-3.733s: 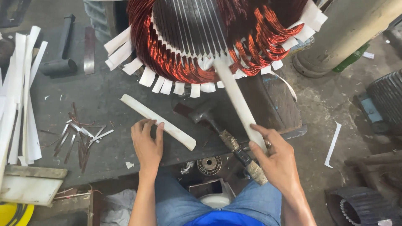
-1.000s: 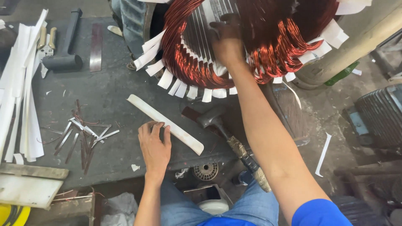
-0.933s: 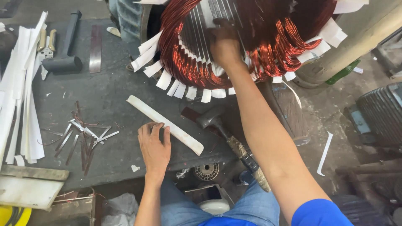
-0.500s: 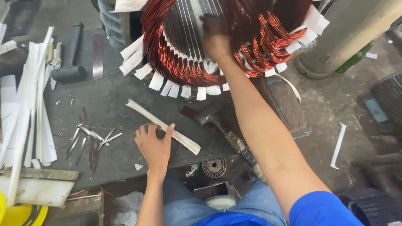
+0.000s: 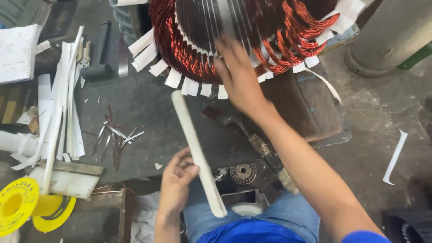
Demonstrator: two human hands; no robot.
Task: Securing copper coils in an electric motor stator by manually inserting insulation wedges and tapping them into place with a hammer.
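Note:
My left hand [image 5: 177, 179] grips a long white flat stick [image 5: 196, 150], held off the bench with its far end pointing at the stator. My right hand [image 5: 239, 76] reaches forward and rests on the lower rim of a big motor stator [image 5: 243, 31] with copper windings [image 5: 180, 49] and white paper slot liners [image 5: 173, 77] sticking out around its edge. A hammer [image 5: 245, 130] lies on the dark metal bench [image 5: 148, 112] under my right forearm.
Several white paper strips [image 5: 58, 108] lie at the left beside a mallet [image 5: 100, 58], pliers and a notebook [image 5: 18, 51]. Metal scraps [image 5: 114, 137] litter the bench. A yellow wire spool [image 5: 20, 204] sits bottom left. A grey pipe [image 5: 391, 31] stands at the right.
My left hand has picked the white stick up off the bench and turned it more lengthwise. My right hand has slid down from inside the stator bore to its lower rim.

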